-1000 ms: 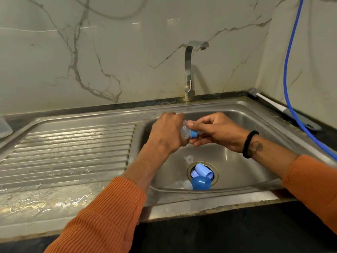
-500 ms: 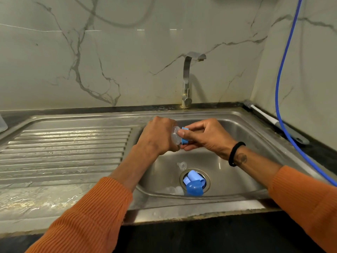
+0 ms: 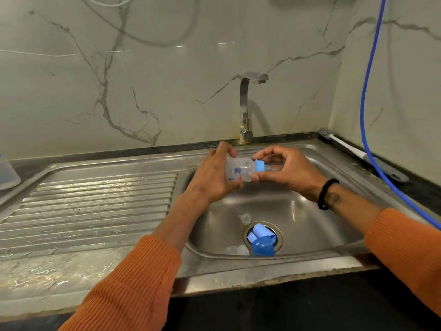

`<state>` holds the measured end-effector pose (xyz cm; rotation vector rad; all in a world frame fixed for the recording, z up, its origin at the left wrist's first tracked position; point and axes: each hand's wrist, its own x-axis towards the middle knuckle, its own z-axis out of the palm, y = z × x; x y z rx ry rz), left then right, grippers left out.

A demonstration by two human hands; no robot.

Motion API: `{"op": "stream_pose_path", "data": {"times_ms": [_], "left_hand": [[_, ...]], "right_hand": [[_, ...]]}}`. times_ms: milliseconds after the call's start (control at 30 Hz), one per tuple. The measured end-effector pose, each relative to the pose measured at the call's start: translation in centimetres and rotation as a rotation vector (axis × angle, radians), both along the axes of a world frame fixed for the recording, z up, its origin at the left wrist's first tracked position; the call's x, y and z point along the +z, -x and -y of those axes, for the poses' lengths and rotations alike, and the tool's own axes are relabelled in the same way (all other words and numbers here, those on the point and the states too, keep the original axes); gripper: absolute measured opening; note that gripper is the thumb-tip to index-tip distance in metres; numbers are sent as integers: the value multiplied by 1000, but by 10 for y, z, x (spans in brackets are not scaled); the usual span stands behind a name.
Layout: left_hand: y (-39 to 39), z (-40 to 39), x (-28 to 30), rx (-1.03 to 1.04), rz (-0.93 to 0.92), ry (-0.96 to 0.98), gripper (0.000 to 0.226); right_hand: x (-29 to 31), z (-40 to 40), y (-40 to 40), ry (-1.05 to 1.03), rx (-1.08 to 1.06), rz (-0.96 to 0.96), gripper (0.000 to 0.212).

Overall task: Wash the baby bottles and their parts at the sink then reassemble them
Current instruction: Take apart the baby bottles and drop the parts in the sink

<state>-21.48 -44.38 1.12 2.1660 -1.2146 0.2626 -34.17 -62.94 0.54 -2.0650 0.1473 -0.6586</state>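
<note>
Head view looks down on a steel sink (image 3: 334,163) whose ribbed draining board (image 3: 95,199) runs off to the left edge and whose basin sits to the right, with the tap (image 3: 245,108) at the back rim. Over the basin's back half, below the tap, both hands meet on a small clear baby bottle (image 3: 239,172). It lies on its side, long axis running left to right, base toward the left and neck toward the right.

The left hand (image 3: 212,177) wraps the bottle's body, thumb over the top and fingers curled underneath. The right hand (image 3: 288,170) pinches at the neck end, thumb and forefinger closing round the blue collar ring (image 3: 260,166), with what looks like the clear teat tucked inside the palm. So the ring is on the right hand's side and the body on the left hand's; any twist would turn about that left-to-right axis, the two hands working against each other. Whether the ring is being screwed on or off I cannot tell.

Down in the basin, at the drain (image 3: 262,235) near the front rim, lie loose blue parts (image 3: 261,240), a cap and rings by the look of them, with clear pieces (image 3: 244,217) just beside. No water shows at the tap, so washing seems hardly under way.
</note>
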Motion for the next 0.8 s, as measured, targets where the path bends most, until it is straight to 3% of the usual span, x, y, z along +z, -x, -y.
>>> {"op": "stream_pose_path", "data": {"times_ms": [267,433,567,700,800], "left_hand": [[-10,-3,5,-39,-234,83,67],[-4,-3,6,-8,-491,149,63],[-3,-6,12,91,-492,62,50],[1,-3,17,245,-539,17,74],[-1,-4,14,323,-580,19,78]], "right_hand": [[-2,11,-1,-15,16,-69,54],[0,14,1,26,18,-69,53],[2,17,3,35,55,-101,54],[3,20,4,73,88,-121,52],[-1,24,2,89,24,-118,48]]}}
